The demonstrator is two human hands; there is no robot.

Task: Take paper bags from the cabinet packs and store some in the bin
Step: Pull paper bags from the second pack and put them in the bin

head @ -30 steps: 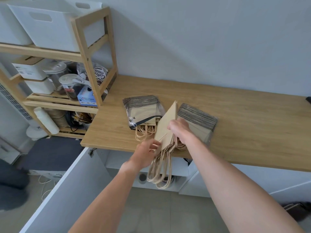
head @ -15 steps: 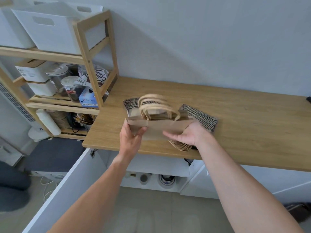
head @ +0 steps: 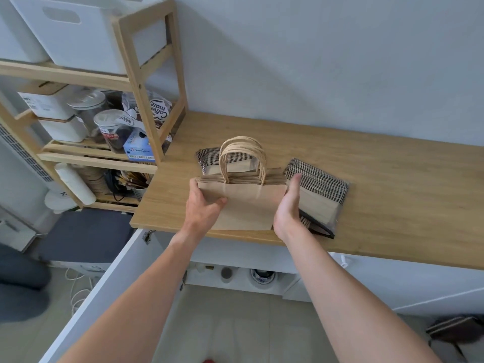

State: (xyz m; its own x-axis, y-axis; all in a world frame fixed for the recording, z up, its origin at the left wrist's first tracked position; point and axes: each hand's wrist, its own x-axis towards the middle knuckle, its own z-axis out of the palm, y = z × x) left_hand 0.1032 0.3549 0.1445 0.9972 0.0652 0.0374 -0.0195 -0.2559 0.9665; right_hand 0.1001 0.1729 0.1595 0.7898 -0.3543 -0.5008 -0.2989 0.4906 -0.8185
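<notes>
A stack of flat brown paper bags (head: 246, 203) with twisted paper handles pointing away from me rests on the front part of the wooden counter (head: 392, 205). My left hand (head: 203, 205) grips the stack's left edge, thumb on top. My right hand (head: 289, 205) presses flat against its right edge. Behind the stack lies one plastic-wrapped pack of bags (head: 209, 157), largely hidden by the handles. A second pack (head: 318, 195) lies to the right, just beyond my right hand. A white bin (head: 78, 32) with a handle slot stands on the top shelf at the upper left.
A wooden shelf unit (head: 146, 100) at the left holds jars, white boxes and coffee creamer packets. An open white cabinet door (head: 99, 297) hangs below the counter's left corner. A grey wall runs behind the counter.
The bags hung with handles down from my hands a second ago. They have been turned handles-up and now lie squared between both hands at the counter's front.
</notes>
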